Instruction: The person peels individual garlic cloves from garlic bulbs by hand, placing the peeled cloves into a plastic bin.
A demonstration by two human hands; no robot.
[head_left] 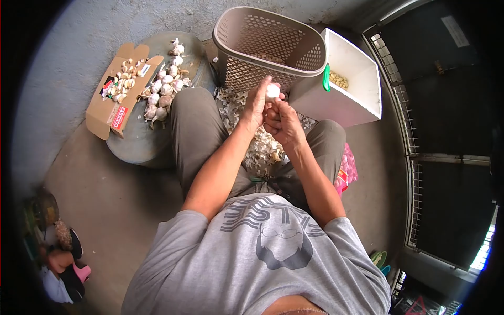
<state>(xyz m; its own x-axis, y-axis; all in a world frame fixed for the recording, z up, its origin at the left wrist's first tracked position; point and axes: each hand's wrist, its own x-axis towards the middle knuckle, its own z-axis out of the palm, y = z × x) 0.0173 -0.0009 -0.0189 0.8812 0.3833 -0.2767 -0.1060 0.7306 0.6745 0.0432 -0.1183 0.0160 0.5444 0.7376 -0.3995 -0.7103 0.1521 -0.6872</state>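
Note:
A white garlic bulb (272, 93) is held in my left hand (257, 102), between the thumb and the fingers. Just below and to the right, my right hand (284, 122) has its fingers curled against the underside of the bulb; whether it grips a small tool or a piece of garlic is hidden. Loose garlic skins (262, 149) are heaped between my knees, under both hands. Whole garlic bulbs (167, 88) lie on a round grey surface (139, 149) at the left, beside an open cardboard box (100, 115) with loose cloves (124, 83) in it.
A brown perforated basket (257, 58) stands beyond my hands. Right of it is a white foam box (336, 107) with peeled cloves (337, 80) inside and a green item (326, 77) on its rim. A pink net bag (347, 168) lies by my right knee. Part of another person (60, 260) shows lower left.

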